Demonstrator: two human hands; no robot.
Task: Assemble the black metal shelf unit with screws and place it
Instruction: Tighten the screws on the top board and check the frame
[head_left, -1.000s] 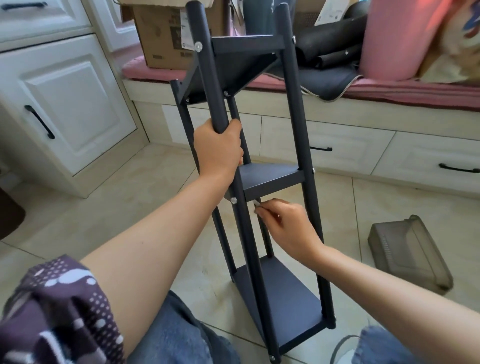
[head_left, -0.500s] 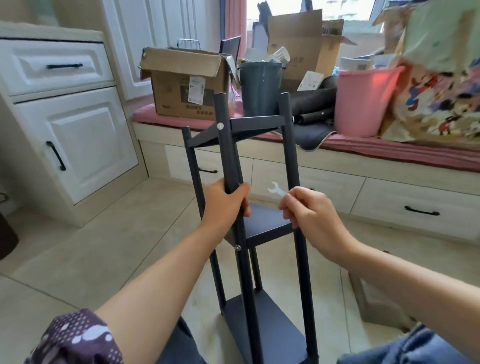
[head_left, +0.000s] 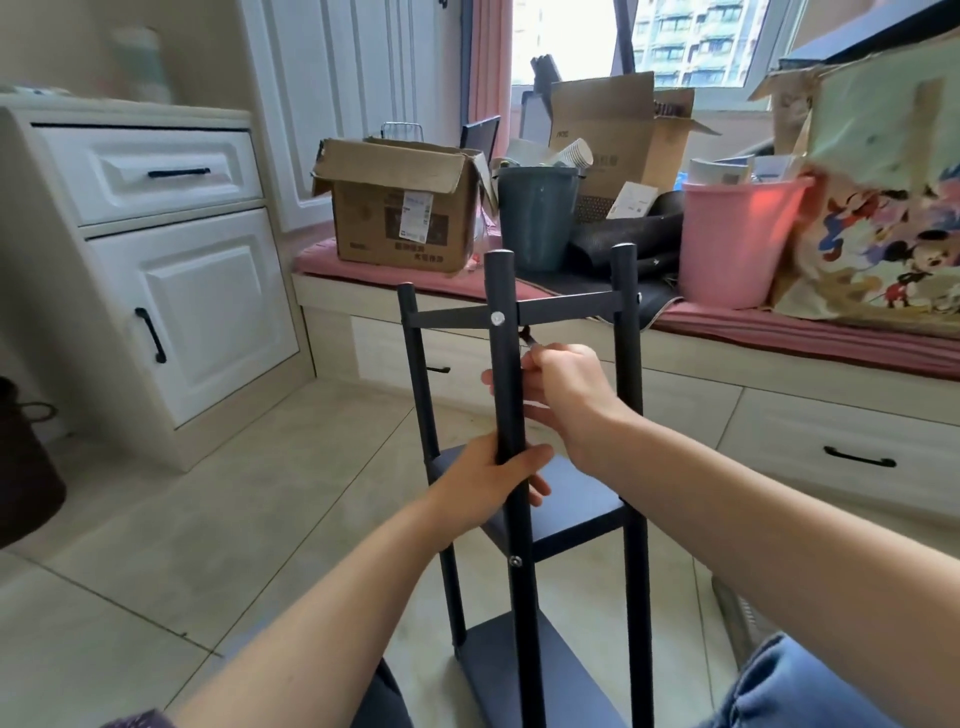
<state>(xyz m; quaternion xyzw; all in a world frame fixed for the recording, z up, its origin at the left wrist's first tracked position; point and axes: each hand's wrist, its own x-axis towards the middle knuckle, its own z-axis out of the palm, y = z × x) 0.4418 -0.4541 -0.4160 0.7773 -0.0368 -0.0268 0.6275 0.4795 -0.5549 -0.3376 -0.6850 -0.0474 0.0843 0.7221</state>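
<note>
Your left hand grips the near post of the upright black metal shelf unit on the tiled floor; its base is cut off at 6 o'clock. Your right hand pinches a small tool, mostly hidden behind that post.

Both arms reach forward from the bottom of the view, bare to the elbows. Left hand is wrapped around the near post, thumb on the right side of it. Right hand sits higher and just behind that post, fingers curled and pinching a small tool that pokes up from the fingertips.
</note>
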